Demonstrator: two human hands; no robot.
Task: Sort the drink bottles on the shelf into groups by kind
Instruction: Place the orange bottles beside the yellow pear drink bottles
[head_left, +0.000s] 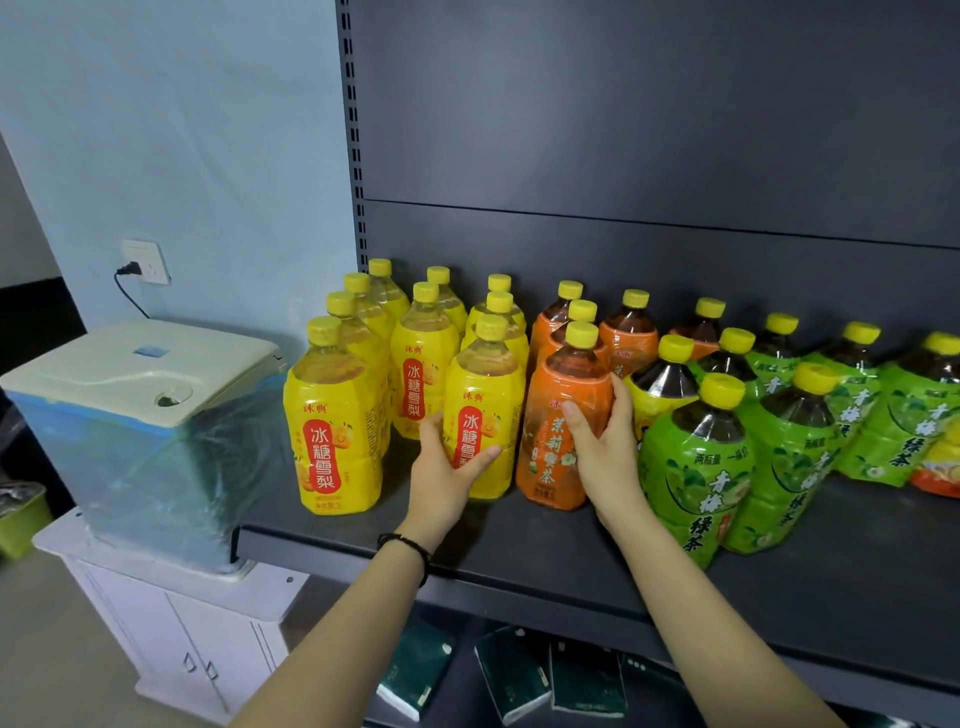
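Observation:
On the dark shelf (519, 535) stand yellow-capped drink bottles in groups. Several yellow-labelled bottles fill the left part, and my left hand (444, 470) grips the front yellow bottle (485, 410) low on its label. To its right stand several orange-labelled bottles; my right hand (605, 441) wraps the front orange bottle (558, 431) from its right side. Green-labelled bottles (696, 467) fill the right part, upright in front and leaning further right. One yellow-labelled bottle (660, 389) stands among the green ones, behind the front green bottle.
A covered water dispenser (140, 415) on a white cabinet (192, 644) stands close to the shelf's left end. A wall socket with a plug (143, 262) is above it. Dark packets (511, 675) lie on the shelf below. The shelf's front strip is bare.

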